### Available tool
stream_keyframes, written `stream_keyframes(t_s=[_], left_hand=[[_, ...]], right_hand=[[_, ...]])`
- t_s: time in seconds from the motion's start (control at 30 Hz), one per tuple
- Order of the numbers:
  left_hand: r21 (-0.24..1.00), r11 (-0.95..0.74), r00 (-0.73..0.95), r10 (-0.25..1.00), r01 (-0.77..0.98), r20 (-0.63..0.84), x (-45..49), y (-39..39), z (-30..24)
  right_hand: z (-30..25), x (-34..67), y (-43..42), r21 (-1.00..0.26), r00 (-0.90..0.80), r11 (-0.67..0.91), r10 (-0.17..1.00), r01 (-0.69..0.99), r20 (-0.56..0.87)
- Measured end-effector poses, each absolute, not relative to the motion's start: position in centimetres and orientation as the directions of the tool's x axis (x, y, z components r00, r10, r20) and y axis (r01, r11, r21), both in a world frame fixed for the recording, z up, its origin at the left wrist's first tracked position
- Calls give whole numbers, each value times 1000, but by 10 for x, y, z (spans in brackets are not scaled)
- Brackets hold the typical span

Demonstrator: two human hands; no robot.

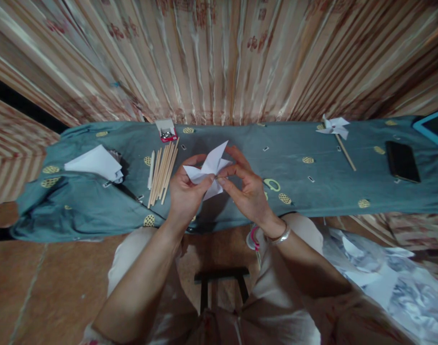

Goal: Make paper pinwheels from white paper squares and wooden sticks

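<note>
A white paper pinwheel [212, 162] is held up over the cloth-covered table, between my two hands. My left hand [188, 189] grips it from the left, with the thumb pressed near its centre. At that same centre, the thumb and forefinger of my right hand [242, 184] pinch something small and dark, perhaps a pin; it is too small to make out surely. The other right fingers curl behind the paper. Left of my left hand lie several thin wooden sticks [163, 172] and a white pencil-like stick [152, 170]. Scissors with pale green handles [272, 185] lie partly hidden by my right hand.
A small open box [167, 132] of metal pins stands behind the sticks. Folded white paper [95, 163] lies at the left. To the right are a pinwheel on a stick [336, 127], a dark phone or wallet [402, 161] and a blue-framed tablet [434, 127]. A plastic bag of paper [391, 278] sits below.
</note>
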State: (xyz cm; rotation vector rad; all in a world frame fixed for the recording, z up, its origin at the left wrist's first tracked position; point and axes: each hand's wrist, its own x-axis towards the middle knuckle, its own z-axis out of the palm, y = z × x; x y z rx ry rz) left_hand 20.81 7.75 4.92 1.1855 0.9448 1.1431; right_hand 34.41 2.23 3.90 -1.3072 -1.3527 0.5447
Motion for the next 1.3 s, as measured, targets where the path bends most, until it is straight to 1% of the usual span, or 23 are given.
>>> stream_keyframes(t_s=[0.27,0.43,0.87,1.3], left_hand=[[986,-1,193,981,-164,33,208,78,48],[989,-24,190,981,-143,51,207,78,47],[994,-24,178,983,-104,42,207,78,47],[992,-13,209,977,-124,39,205,78,47]], right_hand=[[41,344,22,-885,223,279,899,372,377],[43,344,22,-886,224,271,901,376,371],[39,343,22,-886,227,281,897,369,379],[42,345,21,-884,214,267,906,385,366]])
